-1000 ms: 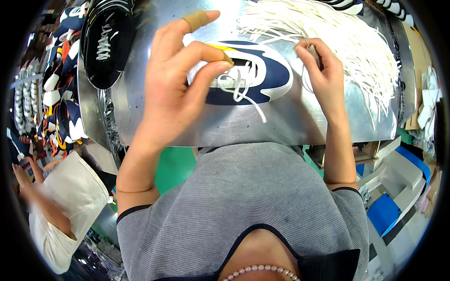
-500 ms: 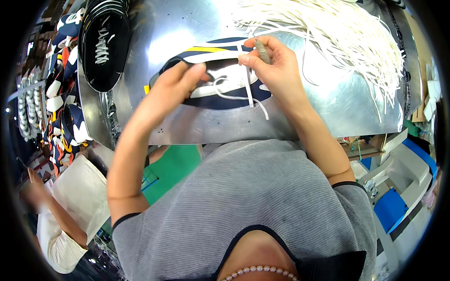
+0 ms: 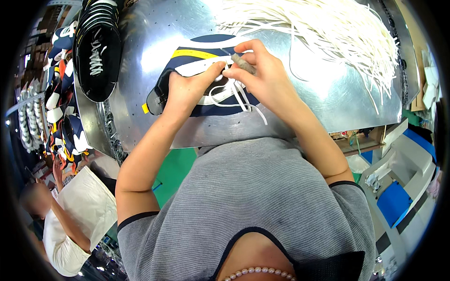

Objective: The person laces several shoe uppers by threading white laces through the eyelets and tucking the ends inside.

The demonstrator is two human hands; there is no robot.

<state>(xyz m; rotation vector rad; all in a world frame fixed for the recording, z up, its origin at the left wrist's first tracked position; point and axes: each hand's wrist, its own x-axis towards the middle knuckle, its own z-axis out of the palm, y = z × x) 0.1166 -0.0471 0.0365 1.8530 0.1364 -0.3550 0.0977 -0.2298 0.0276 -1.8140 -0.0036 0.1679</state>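
Observation:
A navy, white and yellow shoe upper [image 3: 201, 43] lies on the metal table, its yellow heel tab toward the left. My left hand [image 3: 191, 89] grips it at the opening, thumb over the white eyelet strip and fingers hidden inside. In my right hand [image 3: 265, 75] is a thin-shafted hand tool [image 3: 243, 64] with a wrapped, greyish handle, held between thumb and fingers. Its metal shaft points left over the upper; the tip is hard to make out. A white shoelace [image 3: 243, 98] passes through the eyelets between my hands, its loose ends trailing toward me.
A large heap of white laces [image 3: 323, 37] covers the table's far right. Nested black shoe uppers [image 3: 96, 61] stand at its left edge. Further left are more coloured uppers [image 3: 70, 131] and a person in a white top [image 3: 82, 201]. A blue-and-grey bin [image 3: 396, 201] stands at right.
My left hand has moved right and its fingers have gone into the upper's opening. My right hand and the tool have shifted left and slightly down, closer to the left thumb.

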